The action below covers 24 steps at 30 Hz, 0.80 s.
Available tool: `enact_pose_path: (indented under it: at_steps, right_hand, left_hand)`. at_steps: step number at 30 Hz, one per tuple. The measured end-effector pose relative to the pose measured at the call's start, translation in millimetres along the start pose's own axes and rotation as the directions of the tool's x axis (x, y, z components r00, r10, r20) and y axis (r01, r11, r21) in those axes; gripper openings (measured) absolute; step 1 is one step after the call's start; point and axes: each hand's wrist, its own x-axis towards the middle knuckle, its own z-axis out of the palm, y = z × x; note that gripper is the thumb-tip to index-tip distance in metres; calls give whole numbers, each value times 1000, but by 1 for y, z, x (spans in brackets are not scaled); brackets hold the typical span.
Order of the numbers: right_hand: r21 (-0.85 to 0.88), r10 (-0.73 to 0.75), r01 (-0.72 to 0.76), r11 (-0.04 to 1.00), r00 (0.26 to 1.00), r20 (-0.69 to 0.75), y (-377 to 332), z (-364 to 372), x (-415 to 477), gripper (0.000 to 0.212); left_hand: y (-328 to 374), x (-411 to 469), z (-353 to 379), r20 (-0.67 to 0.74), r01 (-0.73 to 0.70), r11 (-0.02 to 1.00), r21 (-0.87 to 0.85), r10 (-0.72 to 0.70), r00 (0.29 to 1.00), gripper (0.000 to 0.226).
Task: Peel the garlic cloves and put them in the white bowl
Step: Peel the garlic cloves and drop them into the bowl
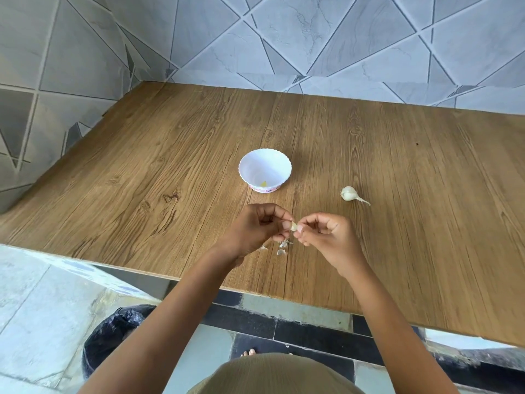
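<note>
A small pale garlic clove [293, 226] is pinched between the fingertips of my left hand [255, 230] and my right hand [326, 237], just above the wooden table [142, 180]. The white bowl [246, 163] with a scalloped rim stands beyond my hands and holds one small yellowish piece [264, 183]. A garlic bulb [350, 193] with a thin stalk lies to the right of the bowl. Bits of papery skin [282, 247] lie on the table under my hands.
Grey tiled walls [284, 38] close off the table at the back and on the left. A bin with a black liner [113, 336] stands on the floor below the table's near edge, at the left.
</note>
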Motion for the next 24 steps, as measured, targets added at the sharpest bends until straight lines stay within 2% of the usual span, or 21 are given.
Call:
enact_pose_path:
  at_steps: [3, 6, 11, 19, 21, 24]
  right_hand:
    - [123, 101, -102, 987, 995, 14, -2, 2, 2, 23]
    - [160, 135, -131, 978, 991, -16, -1, 6, 1, 24]
    - [163, 144, -126, 979, 984, -106, 1, 12, 2, 24]
    - [137, 169, -148, 979, 972, -160, 2, 14, 1, 21]
    - [24, 140, -138, 990, 970, -198, 7, 13, 1, 22]
    - [-347, -27, -37, 937, 983, -180, 22, 12, -1, 24]
  left_hand:
    - [0, -3, 1, 8, 12, 995, -100, -11, 1000, 9]
    - [1, -4, 5, 2, 29, 985, -168, -29, 1000, 11]
    - [1, -3, 7, -32, 84, 959, -272, -97, 995, 14]
    - [2, -1, 4, -31, 141, 921, -363, -163, 986, 15]
    - [1, -1, 3, -28, 154, 913, -377, -177, 984, 19]
    - [-2, -2, 0, -51, 163, 923, -349, -192, 980, 22]
